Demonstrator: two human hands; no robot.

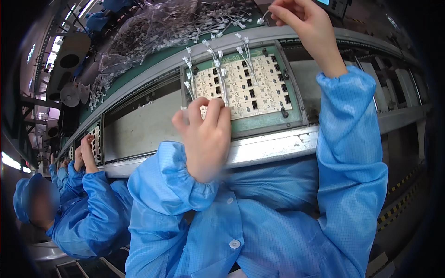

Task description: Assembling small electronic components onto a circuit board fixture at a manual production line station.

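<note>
A cream circuit board panel [238, 95] with rows of black parts lies in a green carrier frame [259, 124] in front of me. My left hand [206, 134] is over its near left corner, fingers bent and tips down at the board; what they grip, if anything, is hidden. Short white wire leads [220, 76] with white plugs stand up from the board near those fingers and lean over its far edge. Raised beyond the far right corner, my right hand [308, 28] pinches a wire lead [261, 20] whose white plug hangs to the left.
A loose heap of wire leads [185, 30] on clear plastic bags lies beyond the far rail. The metal conveyor rail [273, 147] runs along my side. To the left, a person in blue [88, 217] works with hands [85, 153] at another board on the line.
</note>
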